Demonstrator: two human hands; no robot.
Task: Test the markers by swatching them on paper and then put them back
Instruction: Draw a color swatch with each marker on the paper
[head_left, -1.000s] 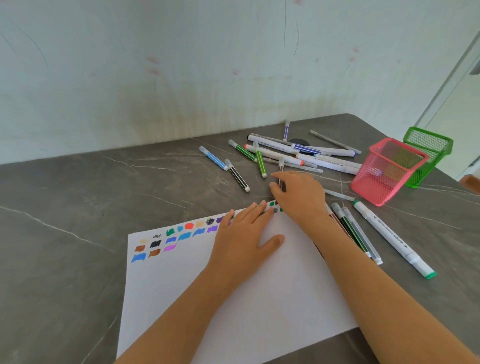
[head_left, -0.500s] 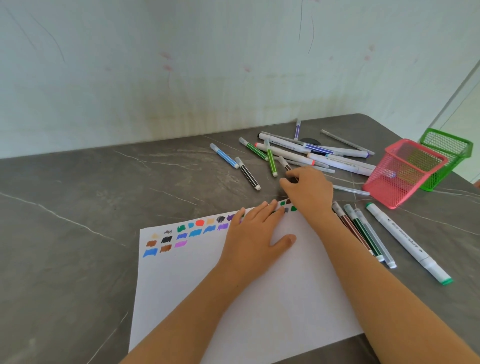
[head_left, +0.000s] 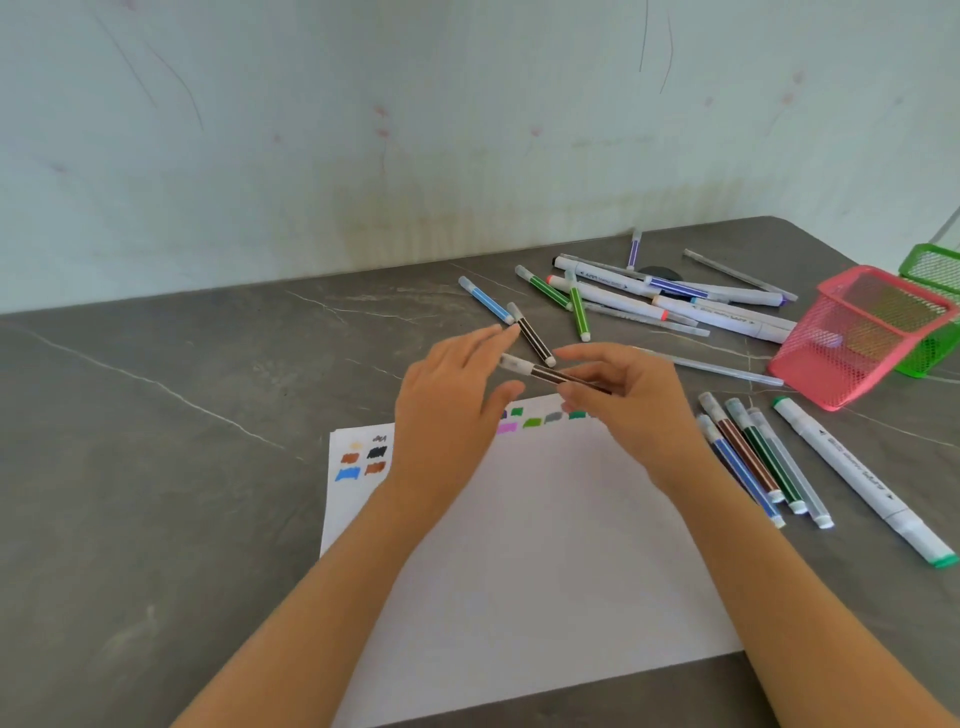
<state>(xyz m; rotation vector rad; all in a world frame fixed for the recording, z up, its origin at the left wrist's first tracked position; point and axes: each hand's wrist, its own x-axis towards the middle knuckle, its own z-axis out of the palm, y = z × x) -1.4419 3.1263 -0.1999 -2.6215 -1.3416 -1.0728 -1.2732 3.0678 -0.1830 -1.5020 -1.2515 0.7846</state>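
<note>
**Brown marker (head_left: 551, 373) held above swatch paper (head_left: 545, 551)**

It is pinched by the right hand (head_left: 636, 405) over the sheet's far edge. Its clear cap (head_left: 514, 365) lies between the straight fingers and thumb of the left hand (head_left: 449, 415); contact cannot be made out. Several swatches (head_left: 532, 422) are hidden by the hands.

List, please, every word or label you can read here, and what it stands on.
Nothing reads clearly enough to quote.
Green-capped white marker: black print along the barrel, too blurred.
White markers in the far pile: printed lines, too small.
Paper: a dark scribble above the swatches, illegible.
</note>
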